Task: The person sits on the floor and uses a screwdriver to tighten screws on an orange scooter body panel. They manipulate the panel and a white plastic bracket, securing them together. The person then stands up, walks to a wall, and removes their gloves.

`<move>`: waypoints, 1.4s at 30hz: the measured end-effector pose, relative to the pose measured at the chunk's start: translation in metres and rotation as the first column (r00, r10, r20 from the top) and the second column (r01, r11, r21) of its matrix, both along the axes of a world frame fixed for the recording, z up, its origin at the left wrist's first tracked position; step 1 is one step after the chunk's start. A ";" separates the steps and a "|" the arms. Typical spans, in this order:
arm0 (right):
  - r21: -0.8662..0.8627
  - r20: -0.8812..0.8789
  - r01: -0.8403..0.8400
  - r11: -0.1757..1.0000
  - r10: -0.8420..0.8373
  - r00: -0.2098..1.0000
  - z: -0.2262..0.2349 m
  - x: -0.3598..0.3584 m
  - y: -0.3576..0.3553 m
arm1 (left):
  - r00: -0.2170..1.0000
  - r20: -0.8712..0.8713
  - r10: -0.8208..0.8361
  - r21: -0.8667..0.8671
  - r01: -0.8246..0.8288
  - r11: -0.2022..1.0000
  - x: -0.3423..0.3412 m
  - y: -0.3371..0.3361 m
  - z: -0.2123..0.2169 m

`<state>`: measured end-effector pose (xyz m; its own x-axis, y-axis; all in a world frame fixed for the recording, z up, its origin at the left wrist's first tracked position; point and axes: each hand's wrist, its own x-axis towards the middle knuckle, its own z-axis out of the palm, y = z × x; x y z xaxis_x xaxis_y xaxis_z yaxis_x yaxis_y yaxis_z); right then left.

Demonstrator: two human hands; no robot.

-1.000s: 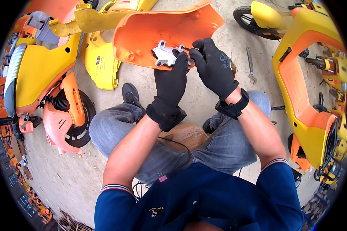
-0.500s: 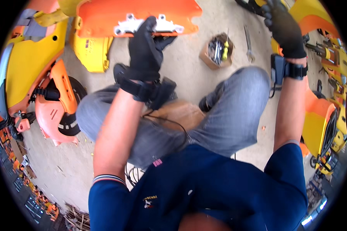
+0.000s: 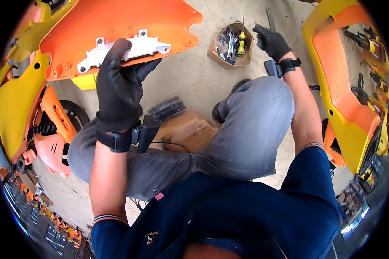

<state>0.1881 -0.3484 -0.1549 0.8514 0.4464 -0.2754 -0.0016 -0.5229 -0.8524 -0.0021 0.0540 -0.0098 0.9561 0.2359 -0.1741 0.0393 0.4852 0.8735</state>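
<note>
Left hand (image 3: 119, 86): We see it in a black glove, clamped on the lower edge of an orange panel (image 3: 129, 26), its thumb pressed over a white bracket (image 3: 145, 46) and its fingers beneath.
Orange panel: It spreads above and to both sides of the left hand, raised off the floor, inner side toward us.
White bracket: It lies against the panel under the left thumb, reaching out on either side of it.
Right hand (image 3: 271, 43): Also gloved, well to the right of the left hand, fingers curled; we cannot tell whether they pinch anything.
Cardboard box (image 3: 221, 61): It stands just left of the right hand, with a yellow screwdriver (image 3: 241, 46) among small metal pieces.
Wrench (image 3: 270, 18): It lies just beyond the right hand.
Change: The right hand has left the panel, so we judge the left alone steadies both parts.
</note>
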 end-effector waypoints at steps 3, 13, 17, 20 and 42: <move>0.045 -0.524 0.436 0.899 -0.351 0.776 -0.026 0.001 0.030 | 1.000 0.011 0.005 0.099 -0.006 0.995 0.003 -0.002 -0.003; -0.413 -0.016 -0.011 0.911 0.004 1.000 -0.175 0.011 0.052 | 0.999 -0.052 -0.011 0.297 0.026 0.954 0.006 -0.004 -0.001; -0.527 0.001 -0.029 0.849 0.035 0.999 -0.161 0.009 0.076 | 0.988 -0.155 0.025 0.166 0.001 0.986 0.005 0.000 0.002; -0.582 0.051 0.001 0.813 0.035 0.998 -0.185 0.009 0.082 | 0.962 -0.256 0.092 0.075 -0.075 0.994 0.007 -0.002 0.005; 0.341 -0.507 0.271 0.900 -0.067 0.859 0.001 -0.004 0.063 | 0.993 -0.062 0.096 0.050 -0.093 0.994 0.004 -0.013 0.012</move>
<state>0.1842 -0.2851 -0.1535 0.7337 0.4631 -0.4973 -0.5125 -0.1035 -0.8525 0.0018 0.0414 0.0023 0.9163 0.3342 -0.2205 0.0516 0.4476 0.8928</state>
